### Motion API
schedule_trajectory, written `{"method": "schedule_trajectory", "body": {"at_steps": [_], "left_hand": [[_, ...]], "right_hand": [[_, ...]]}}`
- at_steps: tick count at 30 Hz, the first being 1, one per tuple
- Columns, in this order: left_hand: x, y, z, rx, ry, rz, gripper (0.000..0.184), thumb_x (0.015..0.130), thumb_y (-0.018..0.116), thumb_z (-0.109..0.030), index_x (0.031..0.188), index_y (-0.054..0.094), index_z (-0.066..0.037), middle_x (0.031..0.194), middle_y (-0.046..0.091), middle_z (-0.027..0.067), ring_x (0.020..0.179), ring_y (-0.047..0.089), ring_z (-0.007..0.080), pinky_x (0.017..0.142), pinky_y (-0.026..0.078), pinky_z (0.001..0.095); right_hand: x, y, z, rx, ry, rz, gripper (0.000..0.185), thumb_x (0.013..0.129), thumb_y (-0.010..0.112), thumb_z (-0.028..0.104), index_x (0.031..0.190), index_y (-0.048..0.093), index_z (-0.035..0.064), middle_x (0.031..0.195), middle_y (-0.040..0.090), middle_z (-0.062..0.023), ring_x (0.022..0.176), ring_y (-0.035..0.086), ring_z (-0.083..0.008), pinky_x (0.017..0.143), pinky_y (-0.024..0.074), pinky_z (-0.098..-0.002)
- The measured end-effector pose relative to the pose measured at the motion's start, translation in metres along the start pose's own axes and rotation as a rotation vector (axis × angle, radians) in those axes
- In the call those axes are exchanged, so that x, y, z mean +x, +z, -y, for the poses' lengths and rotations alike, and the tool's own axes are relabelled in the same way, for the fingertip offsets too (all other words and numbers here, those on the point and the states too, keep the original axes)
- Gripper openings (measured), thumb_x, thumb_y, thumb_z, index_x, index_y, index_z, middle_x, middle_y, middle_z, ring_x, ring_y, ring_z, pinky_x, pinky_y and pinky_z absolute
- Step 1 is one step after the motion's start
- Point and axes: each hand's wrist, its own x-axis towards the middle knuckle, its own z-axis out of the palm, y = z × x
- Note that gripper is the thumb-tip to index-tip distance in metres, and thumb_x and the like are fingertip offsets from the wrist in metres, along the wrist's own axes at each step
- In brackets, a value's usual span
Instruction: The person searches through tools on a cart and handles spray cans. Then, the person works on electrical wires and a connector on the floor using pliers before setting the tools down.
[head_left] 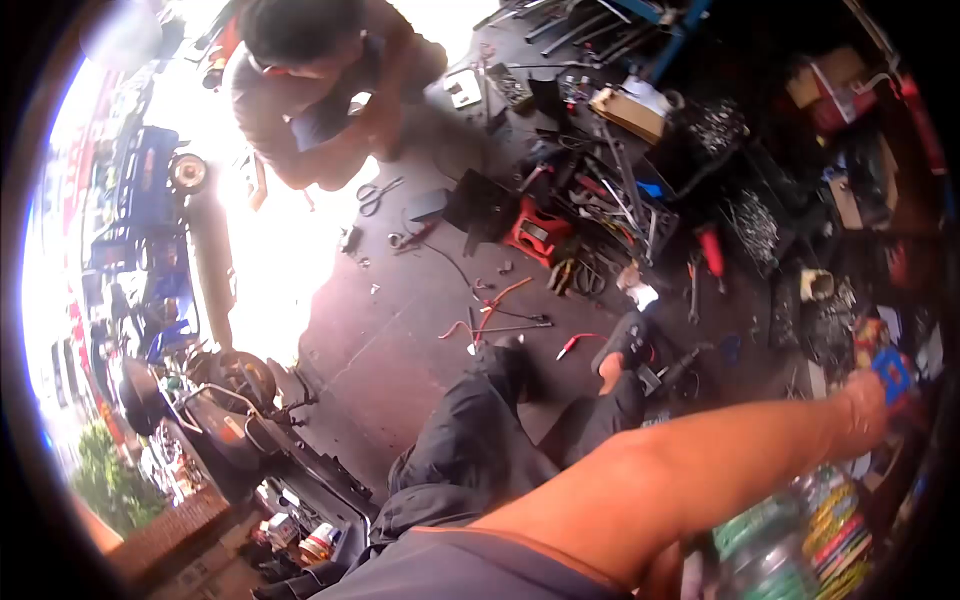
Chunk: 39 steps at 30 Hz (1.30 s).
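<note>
My left arm stretches across my body to the right, and my left hand [862, 408] is at the far right edge of the head view. Its fingers appear curled at a small blue plastic piece [890, 374]; blur and shadow hide the exact grip. Below that hand are clear plastic packs [770, 545] and a stack of colourful packets [833, 530]. Some skin shows under my left arm at the bottom, but my right hand itself is hidden. Between my feet and the left hand lies a red-handled tool [710, 250].
A person [330, 90] crouches across the floor. Scissors [378, 196], a red case [538, 230], wires [500, 305] and many tools lie about. Trays of small metal parts [755, 225] and a cardboard box [628, 112] are at right. A motorcycle [235, 420] stands left.
</note>
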Motion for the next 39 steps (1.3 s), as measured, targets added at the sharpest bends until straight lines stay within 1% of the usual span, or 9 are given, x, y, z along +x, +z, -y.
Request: {"method": "schedule_trajectory", "body": {"at_steps": [4,9,11,14,19,21,23,28,39], "left_hand": [[-0.022,-0.136,0.014,0.265,-0.036,0.204,0.032,0.086,0.068,-0.028,0.116,0.072,-0.020,0.120,0.070,0.0008,0.110,0.067,0.0183,0.081,0.056,0.0398],[-0.129,-0.169,0.113,0.304,-0.587,-0.234,0.028,0.085,0.060,-0.027,0.105,0.068,-0.008,0.093,0.071,0.0172,0.089,0.070,0.0326,0.074,0.056,0.0450],[-0.222,-0.129,0.158,0.159,-0.810,-0.370,0.031,0.086,0.057,-0.032,0.108,0.066,-0.012,0.090,0.070,0.0192,0.092,0.068,0.0362,0.079,0.054,0.0459],[-0.365,-0.056,0.151,0.109,-1.244,0.048,0.033,0.082,0.066,-0.028,0.107,0.067,-0.007,0.108,0.067,0.0229,0.099,0.065,0.0411,0.083,0.052,0.0491],[-0.629,0.050,0.092,0.114,-0.978,0.441,0.028,0.077,0.066,-0.022,0.097,0.071,-0.003,0.099,0.070,0.0187,0.092,0.066,0.0377,0.080,0.053,0.0449],[-0.608,0.031,0.031,0.318,-0.554,0.610,0.005,0.068,0.067,-0.014,0.070,0.065,-0.009,0.078,0.063,0.0126,0.082,0.064,0.0319,0.067,0.053,0.0437],[-0.595,0.027,0.001,0.280,-0.556,0.564,0.005,0.068,0.066,-0.011,0.071,0.064,-0.008,0.078,0.064,0.0123,0.080,0.064,0.0319,0.067,0.053,0.0436],[-0.447,0.004,-0.041,-0.231,-1.505,0.110,0.029,0.081,0.063,-0.018,0.103,0.068,0.001,0.094,0.069,0.0184,0.075,0.068,0.0280,0.072,0.053,0.0384],[-0.458,-0.002,-0.058,-0.289,-1.416,-0.172,0.038,0.081,0.066,-0.023,0.111,0.066,0.001,0.092,0.071,0.0182,0.087,0.068,0.0267,0.081,0.052,0.0370]], "right_hand": [[-0.097,-0.007,-0.067,0.093,0.173,-0.135,0.035,0.094,0.065,0.024,0.119,0.060,-0.0008,0.104,0.067,-0.0127,0.092,0.063,-0.0201,0.078,0.0506,-0.0334],[-0.170,0.028,-0.105,0.216,0.303,-0.243,0.025,0.091,0.064,0.020,0.106,0.065,0.0006,0.087,0.068,-0.0071,0.073,0.062,-0.0134,0.065,0.0495,-0.0294],[-0.189,0.064,-0.169,-0.100,0.122,-0.189,0.030,0.089,0.066,0.024,0.100,0.068,-0.0032,0.094,0.071,-0.0171,0.086,0.068,-0.0292,0.079,0.0535,-0.0400],[-0.202,0.080,-0.182,0.094,0.152,-0.182,0.029,0.086,0.069,0.022,0.101,0.068,-0.0024,0.094,0.071,-0.0181,0.087,0.069,-0.0320,0.081,0.0535,-0.0401],[-0.172,0.029,-0.137,0.184,0.225,-0.346,0.025,0.088,0.066,0.020,0.100,0.066,-0.0027,0.085,0.069,-0.0125,0.076,0.064,-0.0211,0.069,0.0508,-0.0338],[-0.154,0.007,-0.131,0.250,0.170,-0.388,0.023,0.090,0.064,0.019,0.099,0.066,-0.0027,0.080,0.067,-0.0083,0.069,0.062,-0.0142,0.063,0.0490,-0.0307],[-0.136,-0.032,-0.103,0.384,0.206,-0.387,0.023,0.091,0.064,0.020,0.097,0.065,-0.0022,0.080,0.067,-0.0067,0.069,0.060,-0.0128,0.063,0.0478,-0.0299],[-0.112,-0.077,-0.097,0.421,0.250,-0.339,0.022,0.091,0.065,0.021,0.098,0.065,-0.0001,0.080,0.067,-0.0037,0.071,0.060,-0.0110,0.063,0.0453,-0.0268],[-0.147,-0.074,-0.097,0.348,0.343,-0.211,0.025,0.090,0.064,0.027,0.097,0.068,0.0031,0.075,0.065,-0.0015,0.065,0.060,-0.0106,0.051,0.0464,-0.0258]]}}
